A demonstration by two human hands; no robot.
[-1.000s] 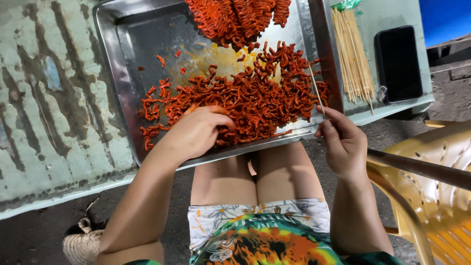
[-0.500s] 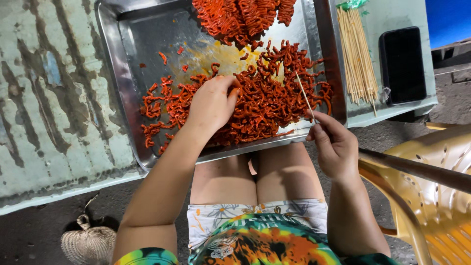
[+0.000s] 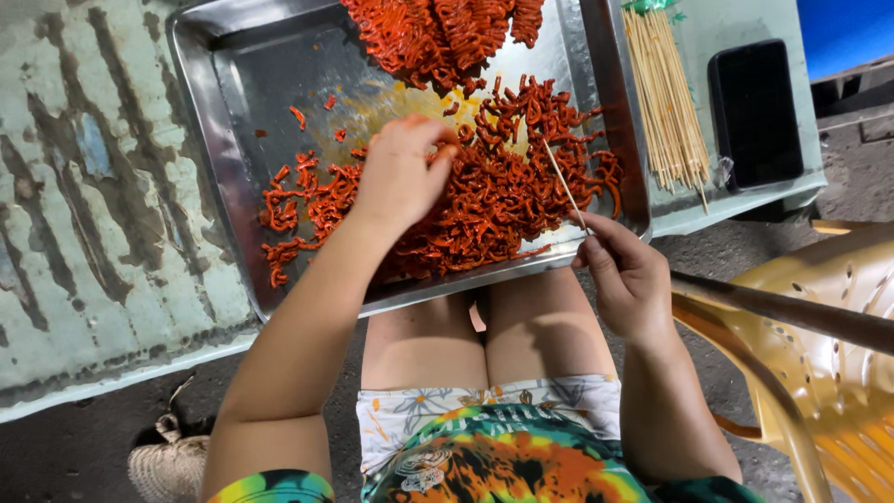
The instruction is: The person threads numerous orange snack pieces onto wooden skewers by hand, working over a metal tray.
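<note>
One steel tray [image 3: 219,140] of red marinated strips [image 3: 494,196]; left hand [image 3: 400,172] grasping strips, right hand [image 3: 629,275] pinching skewer [image 3: 563,184].

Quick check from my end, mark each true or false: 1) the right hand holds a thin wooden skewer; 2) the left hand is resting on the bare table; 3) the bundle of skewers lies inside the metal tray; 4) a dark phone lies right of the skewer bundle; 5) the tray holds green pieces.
1) True: the right hand pinches a thin wooden skewer.
2) False: the left hand is in the metal tray, on the red-orange pieces.
3) False: the bundle of skewers lies on the table, right of the tray.
4) True: the dark phone lies right of the bundle.
5) False: the pieces are red-orange.
</note>
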